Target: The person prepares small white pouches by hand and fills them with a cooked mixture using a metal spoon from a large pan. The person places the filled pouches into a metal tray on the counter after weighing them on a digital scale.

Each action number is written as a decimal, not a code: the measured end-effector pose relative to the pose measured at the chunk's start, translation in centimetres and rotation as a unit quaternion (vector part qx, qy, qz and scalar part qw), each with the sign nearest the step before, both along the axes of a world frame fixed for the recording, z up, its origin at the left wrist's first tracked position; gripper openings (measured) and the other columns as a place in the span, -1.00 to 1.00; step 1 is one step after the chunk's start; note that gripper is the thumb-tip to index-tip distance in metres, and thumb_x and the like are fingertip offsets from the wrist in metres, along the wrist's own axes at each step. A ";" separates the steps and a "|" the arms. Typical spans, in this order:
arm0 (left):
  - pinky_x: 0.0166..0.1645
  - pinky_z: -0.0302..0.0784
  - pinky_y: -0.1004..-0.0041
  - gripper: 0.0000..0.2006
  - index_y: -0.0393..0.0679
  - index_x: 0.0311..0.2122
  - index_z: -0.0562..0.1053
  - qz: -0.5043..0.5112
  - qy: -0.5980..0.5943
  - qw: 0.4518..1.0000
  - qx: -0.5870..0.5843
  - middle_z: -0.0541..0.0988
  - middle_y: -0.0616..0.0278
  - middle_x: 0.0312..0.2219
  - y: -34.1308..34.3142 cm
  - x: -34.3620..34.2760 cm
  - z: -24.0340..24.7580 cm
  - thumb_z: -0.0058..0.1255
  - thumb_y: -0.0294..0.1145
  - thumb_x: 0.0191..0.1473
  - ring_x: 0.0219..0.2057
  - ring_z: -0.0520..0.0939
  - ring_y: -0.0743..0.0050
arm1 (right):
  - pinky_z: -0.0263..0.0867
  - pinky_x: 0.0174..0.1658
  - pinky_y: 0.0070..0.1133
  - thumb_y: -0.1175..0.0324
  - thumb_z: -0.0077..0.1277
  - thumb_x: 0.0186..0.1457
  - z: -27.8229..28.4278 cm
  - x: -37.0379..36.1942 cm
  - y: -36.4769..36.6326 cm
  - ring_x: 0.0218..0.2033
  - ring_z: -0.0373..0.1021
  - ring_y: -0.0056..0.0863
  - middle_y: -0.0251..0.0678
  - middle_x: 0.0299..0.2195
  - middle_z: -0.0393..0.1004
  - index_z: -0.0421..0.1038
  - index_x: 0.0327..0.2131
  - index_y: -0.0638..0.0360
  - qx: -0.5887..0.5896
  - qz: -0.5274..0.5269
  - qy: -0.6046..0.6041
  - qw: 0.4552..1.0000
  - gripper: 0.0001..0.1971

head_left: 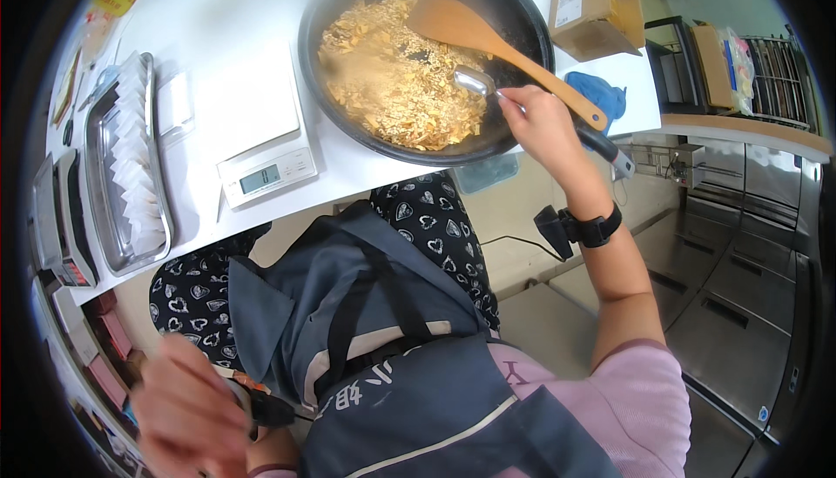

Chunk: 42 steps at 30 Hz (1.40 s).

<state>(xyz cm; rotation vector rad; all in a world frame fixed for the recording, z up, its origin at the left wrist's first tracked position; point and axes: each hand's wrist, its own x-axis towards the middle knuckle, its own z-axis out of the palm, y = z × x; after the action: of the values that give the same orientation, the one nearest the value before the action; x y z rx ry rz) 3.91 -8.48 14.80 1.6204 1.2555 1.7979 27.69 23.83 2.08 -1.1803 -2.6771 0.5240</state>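
Note:
A wide black frying pan (525, 32) holds a loose golden mix of flakes and small pieces (383, 69). My right hand (542, 125) is closed around the handle of a small metal scoop (475, 82), its bowl resting at the right side of the mix. Across the pan lies a wooden spatula (470, 30), its handle passing over the rim beside my right hand. Low at the left, away from the table, my left hand (190, 404) is smeared by motion, so its fingers cannot be read.
Left of the pan stands a white digital scale (248, 104). Farther left, a metal tray (164, 208) carries a row of white paper liners (135, 151). A cardboard box (596, 8) and a blue cloth (595, 95) sit beyond the pan's right side, near its protruding handle (610, 149).

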 end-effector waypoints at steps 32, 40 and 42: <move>-0.46 0.57 0.26 -0.77 -0.37 -0.73 0.32 -0.181 -0.198 0.948 0.173 0.44 -0.01 -0.68 -1.2 1.8 1.4 -0.24 -0.70 -0.09 -0.65 0.51 0.15 | 0.31 -0.22 -0.41 0.26 0.07 -0.07 -0.4 -3.6 -3.0 -0.30 0.34 -0.23 -0.21 -0.42 0.50 0.56 -0.37 0.10 0.175 0.013 -0.138 0.975 -0.80; -0.47 0.18 0.57 -0.57 -0.23 -0.19 0.32 -0.043 -0.141 0.979 0.139 0.43 0.41 -0.65 -1.5 -0.3 -0.9 0.15 -0.19 -0.07 -0.63 0.36 0.62 | 0.27 -0.27 -0.38 0.30 0.08 -0.09 -1.8 -5.7 -2.1 -0.29 0.36 -0.30 -0.30 -0.44 0.50 0.58 -0.45 0.00 0.138 0.075 -0.048 0.986 -0.89; -0.43 0.12 0.51 -0.61 -0.28 -0.12 0.30 0.121 -0.101 0.987 0.035 0.34 0.35 -0.61 -1.8 -0.4 -2.3 0.03 -0.26 0.01 -0.56 0.26 0.60 | 0.31 -0.26 -0.40 0.34 0.10 -0.11 -2.1 -6.4 -2.2 -0.35 0.37 -0.26 -0.29 -0.47 0.51 0.58 -0.46 0.05 0.118 0.093 -0.050 0.987 -0.89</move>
<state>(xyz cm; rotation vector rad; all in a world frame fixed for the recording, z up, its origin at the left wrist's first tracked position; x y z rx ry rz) 3.49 -10.26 12.55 1.3259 1.3559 2.1135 21.29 21.65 0.00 -0.9215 -2.8546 0.1674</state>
